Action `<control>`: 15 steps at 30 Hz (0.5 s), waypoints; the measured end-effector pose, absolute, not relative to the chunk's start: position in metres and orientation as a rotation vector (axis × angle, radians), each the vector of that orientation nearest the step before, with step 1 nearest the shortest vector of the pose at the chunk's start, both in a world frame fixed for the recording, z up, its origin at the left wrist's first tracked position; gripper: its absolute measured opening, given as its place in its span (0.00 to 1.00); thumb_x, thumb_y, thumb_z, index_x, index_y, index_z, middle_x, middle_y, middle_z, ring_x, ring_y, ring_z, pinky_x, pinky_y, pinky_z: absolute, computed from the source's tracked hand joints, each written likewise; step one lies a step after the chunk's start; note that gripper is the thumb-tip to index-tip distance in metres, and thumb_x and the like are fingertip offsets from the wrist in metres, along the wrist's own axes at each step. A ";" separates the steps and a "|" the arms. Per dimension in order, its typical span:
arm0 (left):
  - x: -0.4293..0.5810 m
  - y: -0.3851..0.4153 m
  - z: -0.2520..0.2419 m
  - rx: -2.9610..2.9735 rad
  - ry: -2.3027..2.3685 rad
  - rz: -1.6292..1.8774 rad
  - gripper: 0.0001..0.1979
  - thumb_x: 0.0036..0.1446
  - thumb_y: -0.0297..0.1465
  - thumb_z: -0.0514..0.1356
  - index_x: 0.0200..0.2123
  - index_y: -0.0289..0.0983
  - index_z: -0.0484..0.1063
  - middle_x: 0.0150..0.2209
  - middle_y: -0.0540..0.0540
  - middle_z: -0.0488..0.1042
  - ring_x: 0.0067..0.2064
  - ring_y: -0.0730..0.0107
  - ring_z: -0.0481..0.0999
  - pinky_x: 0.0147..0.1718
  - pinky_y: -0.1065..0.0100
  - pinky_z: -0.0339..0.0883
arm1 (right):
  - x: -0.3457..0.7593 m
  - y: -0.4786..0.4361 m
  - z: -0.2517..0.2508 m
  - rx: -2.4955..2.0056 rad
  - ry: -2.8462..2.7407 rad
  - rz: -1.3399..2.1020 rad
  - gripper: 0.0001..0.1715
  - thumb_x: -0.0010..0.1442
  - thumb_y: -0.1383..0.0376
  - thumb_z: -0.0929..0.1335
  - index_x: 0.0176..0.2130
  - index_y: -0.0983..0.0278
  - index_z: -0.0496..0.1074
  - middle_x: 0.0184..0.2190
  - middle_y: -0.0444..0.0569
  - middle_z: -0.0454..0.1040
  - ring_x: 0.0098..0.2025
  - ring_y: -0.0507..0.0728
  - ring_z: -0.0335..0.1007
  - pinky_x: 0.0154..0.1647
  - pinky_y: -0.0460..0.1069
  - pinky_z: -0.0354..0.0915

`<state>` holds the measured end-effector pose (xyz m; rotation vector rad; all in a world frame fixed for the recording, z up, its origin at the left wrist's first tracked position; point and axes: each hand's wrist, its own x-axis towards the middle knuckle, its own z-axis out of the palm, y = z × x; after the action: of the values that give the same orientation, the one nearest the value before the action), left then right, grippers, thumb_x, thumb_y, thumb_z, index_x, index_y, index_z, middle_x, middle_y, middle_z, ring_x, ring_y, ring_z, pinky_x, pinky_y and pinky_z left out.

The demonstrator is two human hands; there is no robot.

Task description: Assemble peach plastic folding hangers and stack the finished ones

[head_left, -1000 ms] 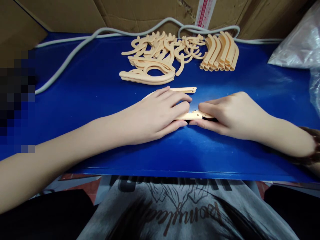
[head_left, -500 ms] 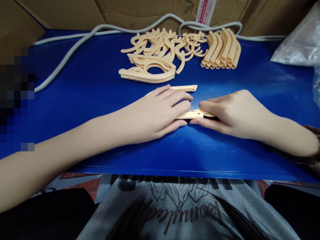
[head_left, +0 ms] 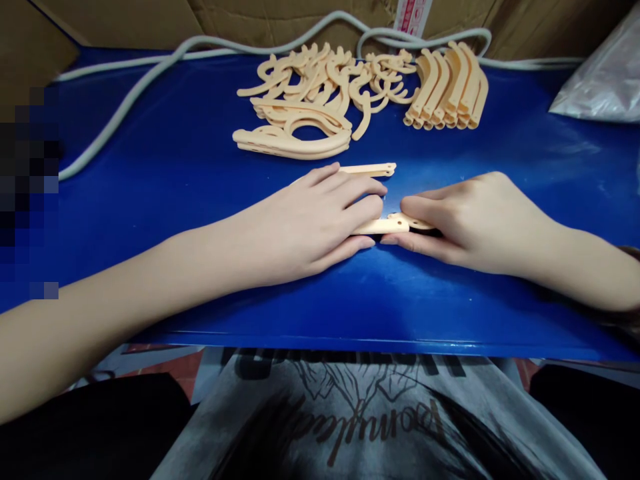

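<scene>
In the head view my left hand (head_left: pixel 333 223) is closed over a cream plastic hanger arm (head_left: pixel 383 227), whose holed end sticks out past the fingertips. My right hand (head_left: pixel 460 217) pinches a smaller cream plastic piece (head_left: pixel 421 224) that meets this end; its far part is hidden inside the hand. Both hands are low over the blue table. Another cream arm (head_left: pixel 373 170) with a holed end shows just beyond my left fingers, partly covered by them. I cannot tell whether the left hand touches it.
Farther back lie folded hanger pieces (head_left: pixel 295 143), a loose heap of curved hooks and arms (head_left: pixel 315 77), and a row of curved arms (head_left: pixel 447 87). A white cable (head_left: pixel 145 87) runs along the back before cardboard (head_left: pixel 280 23). A clear plastic bag (head_left: pixel 600 87) is at the right.
The view has shifted slightly, so the piles appear a little higher. Both hands keep almost the same grip and position on the two joined-up pieces.
</scene>
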<state>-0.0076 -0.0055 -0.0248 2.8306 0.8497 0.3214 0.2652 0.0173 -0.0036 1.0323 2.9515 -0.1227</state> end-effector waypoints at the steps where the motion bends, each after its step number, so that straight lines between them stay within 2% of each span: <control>1: -0.008 -0.006 -0.025 2.834 0.846 0.325 0.17 0.82 0.37 0.51 0.59 0.37 0.76 0.73 0.32 0.75 0.77 0.37 0.72 0.80 0.36 0.60 | 0.265 0.017 -0.003 1.035 2.947 -0.124 0.50 0.79 0.31 0.44 0.33 0.58 0.71 0.22 0.49 0.67 0.25 0.57 0.55 0.32 0.55 0.44; 7: -0.007 -0.005 -0.026 2.839 0.849 0.334 0.17 0.82 0.37 0.50 0.58 0.38 0.76 0.73 0.33 0.75 0.77 0.40 0.72 0.81 0.37 0.60 | 0.266 0.016 -0.004 1.009 2.939 -0.072 0.48 0.80 0.33 0.45 0.34 0.60 0.70 0.23 0.49 0.67 0.26 0.56 0.55 0.32 0.55 0.45; 15: -0.007 -0.006 -0.027 2.857 0.853 0.339 0.18 0.82 0.37 0.50 0.60 0.36 0.76 0.74 0.32 0.75 0.77 0.38 0.72 0.80 0.37 0.61 | 0.264 0.016 -0.003 0.997 2.962 -0.081 0.49 0.79 0.31 0.42 0.32 0.59 0.65 0.23 0.49 0.68 0.26 0.55 0.55 0.31 0.54 0.45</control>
<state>-0.0068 -0.0057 -0.0272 2.8569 0.8528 0.3386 0.2644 0.0160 -0.0034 0.9973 2.9620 -0.0814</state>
